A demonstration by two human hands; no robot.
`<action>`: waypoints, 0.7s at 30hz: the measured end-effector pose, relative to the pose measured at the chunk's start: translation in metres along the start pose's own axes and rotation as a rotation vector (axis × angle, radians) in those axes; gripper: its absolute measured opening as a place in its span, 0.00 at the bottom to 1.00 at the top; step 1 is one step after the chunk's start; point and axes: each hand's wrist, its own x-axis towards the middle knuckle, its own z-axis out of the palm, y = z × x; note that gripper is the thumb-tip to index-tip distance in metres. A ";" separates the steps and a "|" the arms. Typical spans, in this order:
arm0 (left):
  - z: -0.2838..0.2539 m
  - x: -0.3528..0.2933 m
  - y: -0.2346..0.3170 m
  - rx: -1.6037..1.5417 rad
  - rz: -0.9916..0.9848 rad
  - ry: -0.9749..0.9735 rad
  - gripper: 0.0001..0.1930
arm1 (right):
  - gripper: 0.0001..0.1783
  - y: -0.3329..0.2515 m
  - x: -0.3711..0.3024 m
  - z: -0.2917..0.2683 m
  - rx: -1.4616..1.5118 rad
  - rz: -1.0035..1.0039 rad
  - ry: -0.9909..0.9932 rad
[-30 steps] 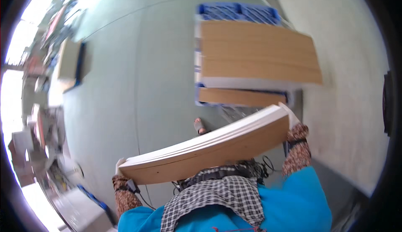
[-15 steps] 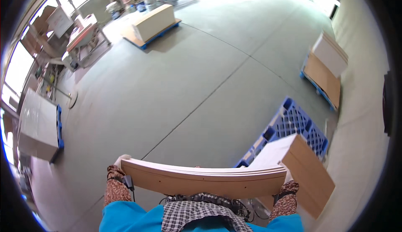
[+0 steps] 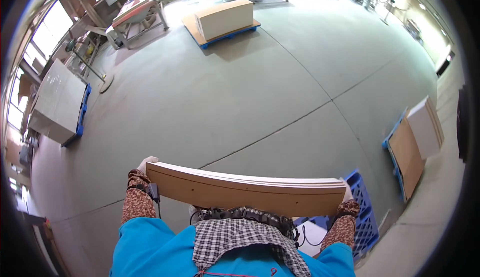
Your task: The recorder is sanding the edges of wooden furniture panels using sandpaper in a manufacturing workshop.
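Note:
A stack of several long boards spans the space in front of my waist. Their long edges are white, and the face toward me is brown with a dark line and small holes. My left hand, in a pale glove, is closed around the left end. At the opposite end my right hand, also gloved, grips the same stack; the boards hide some of its fingers. Beside my right forearm is a blue plastic pallet, with a white panel partly hidden by my arm and apron.
A cream stack stands on a low pallet ahead. At the left is a wrapped white stack on blue. White panels rest on a cardboard-topped pallet at the right. A round-based stand and worktables are farther off.
My view has turned left, so the floor and pallets shift rightward. The boards come along in both hands. The blue pallet is now largely behind my right arm.

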 end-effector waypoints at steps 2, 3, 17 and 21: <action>0.019 -0.006 0.001 -0.048 0.046 0.019 0.22 | 0.29 -0.061 0.031 0.046 -0.018 0.057 -0.057; 0.032 -0.006 0.001 -0.077 0.064 0.070 0.21 | 0.29 -0.086 0.039 0.066 -0.068 0.065 -0.030; 0.123 0.108 0.051 -0.270 0.034 0.038 0.21 | 0.24 -0.303 0.291 0.094 -0.189 0.197 -0.217; 0.143 0.159 0.124 -0.259 0.092 0.136 0.21 | 0.25 -0.341 0.365 0.127 -0.290 0.155 -0.118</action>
